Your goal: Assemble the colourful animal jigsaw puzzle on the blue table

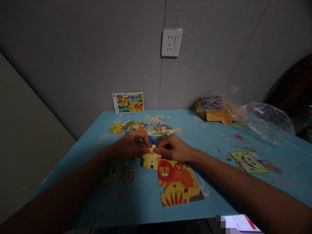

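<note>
My left hand (134, 143) and my right hand (174, 148) meet over the middle of the table, fingers pinched. Between them is a yellow jigsaw puzzle piece (151, 159), its top edge at the fingertips of both hands. Just below and to the right lies a joined puzzle section (179, 183) with orange lions on yellow. Whether the yellow piece is locked to that section cannot be made out. Behind my hands, more puzzle pieces (131, 125) in yellow, green and orange lie on the tabletop, partly hidden by my fingers.
A picture card (129, 102) of the animal scene leans against the wall at the back of the blue cartoon-printed table (214, 195). At the back right sit an opened orange package (215, 113) and a clear plastic bag (270, 122). A wall socket (172, 43) is above.
</note>
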### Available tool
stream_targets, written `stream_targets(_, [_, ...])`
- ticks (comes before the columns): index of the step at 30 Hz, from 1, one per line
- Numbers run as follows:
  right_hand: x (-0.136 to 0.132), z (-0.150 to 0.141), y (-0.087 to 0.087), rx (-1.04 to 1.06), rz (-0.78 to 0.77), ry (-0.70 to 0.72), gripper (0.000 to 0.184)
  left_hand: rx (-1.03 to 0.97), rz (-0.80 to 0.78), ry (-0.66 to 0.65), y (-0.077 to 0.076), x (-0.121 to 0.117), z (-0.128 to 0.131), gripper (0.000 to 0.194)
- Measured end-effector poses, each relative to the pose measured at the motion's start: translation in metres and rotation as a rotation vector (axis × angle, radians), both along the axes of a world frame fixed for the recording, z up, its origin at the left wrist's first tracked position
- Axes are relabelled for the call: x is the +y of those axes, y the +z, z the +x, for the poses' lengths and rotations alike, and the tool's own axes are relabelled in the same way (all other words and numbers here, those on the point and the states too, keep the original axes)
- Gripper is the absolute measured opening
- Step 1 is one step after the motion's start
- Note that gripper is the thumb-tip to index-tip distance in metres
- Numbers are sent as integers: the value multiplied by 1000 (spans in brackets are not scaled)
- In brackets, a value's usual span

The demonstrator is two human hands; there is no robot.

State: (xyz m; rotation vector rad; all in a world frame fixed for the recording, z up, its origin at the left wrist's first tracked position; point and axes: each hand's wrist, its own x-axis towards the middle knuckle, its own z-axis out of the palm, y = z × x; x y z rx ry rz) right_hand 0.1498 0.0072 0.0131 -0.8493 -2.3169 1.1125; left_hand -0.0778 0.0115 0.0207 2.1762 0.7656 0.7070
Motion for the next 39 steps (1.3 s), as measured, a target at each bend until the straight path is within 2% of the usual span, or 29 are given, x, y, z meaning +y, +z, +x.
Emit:
stream_targets(3, [-3,-4,1,-61,122,52,43,13,-3,-114,-5,2,-3,27])
stream_targets(6, [-4,-8,-1,-106,171,24,40,40,19,-152,-9,3,-4,31])
stream_targets(14, [-5,-14,-4,-175,242,-22,34,110,235,-127,-6,5,-4,32])
stream_targets(16, [-6,-15,-3,-188,273,-29,34,123,266,-96,-5,6,-5,27])
stream_targets(19, [-7,-16,-1,-210,303,-78,23,145,308,-63,-5,7,-6,19])
stream_targets(22, [-7,-16,0,-238,292,-116,22,179,331,-73,-7,8,-7,8])
stream_targets(31, [-2,0,5,-183,368,89,16,230,353,-108,-9,5,-4,16])
stream_targets(39, [2,-1,3,-196,352,119,16,176,357,-176,-12,9,-3,20])
